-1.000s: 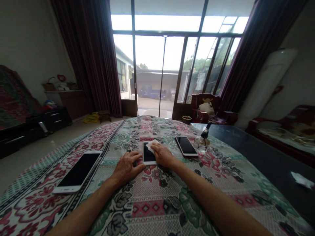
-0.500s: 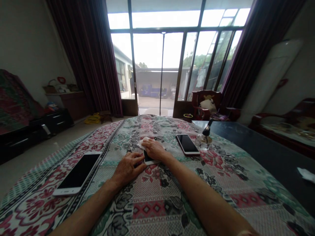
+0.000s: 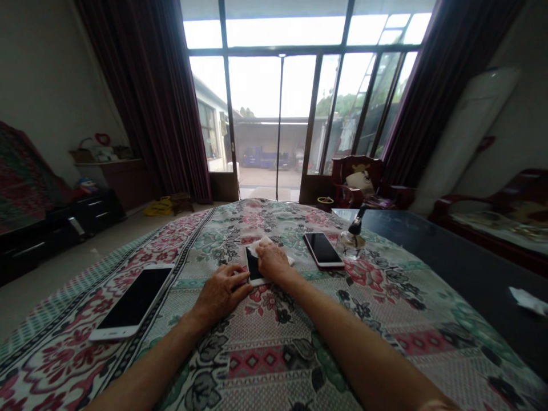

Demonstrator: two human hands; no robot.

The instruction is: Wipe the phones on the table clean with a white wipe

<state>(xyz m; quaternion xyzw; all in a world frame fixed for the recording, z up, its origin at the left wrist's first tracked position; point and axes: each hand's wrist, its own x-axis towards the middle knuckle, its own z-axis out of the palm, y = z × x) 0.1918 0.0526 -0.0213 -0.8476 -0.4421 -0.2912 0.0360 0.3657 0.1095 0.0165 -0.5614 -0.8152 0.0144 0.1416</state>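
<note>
A white-framed smartphone (image 3: 252,264) lies screen up on the cloth in the middle, partly covered by my hands. My left hand (image 3: 223,288) holds its left edge and near corner with bent fingers and thumb. Pressed on the phone's screen is a crumpled white tissue (image 3: 260,244), gripped under the fingers of my right hand (image 3: 274,261). To the left lies a larger white smartphone (image 3: 133,302), its screen dark. Another smartphone (image 3: 323,250) rests right of my right hand, beside a clear glass bottle (image 3: 350,246) with a black top.
A floral tablecloth (image 3: 257,331) covers the surface under the phones. A dark table (image 3: 428,245) adjoins on the right, with another white tissue (image 3: 528,301) on it. Beyond stand a wooden chair (image 3: 357,171) and glass doors (image 3: 274,131).
My right hand has slid the tissue rightward across the phone, baring more of the screen's left side. My left hand stays at the phone's edge. The view has shifted slightly.
</note>
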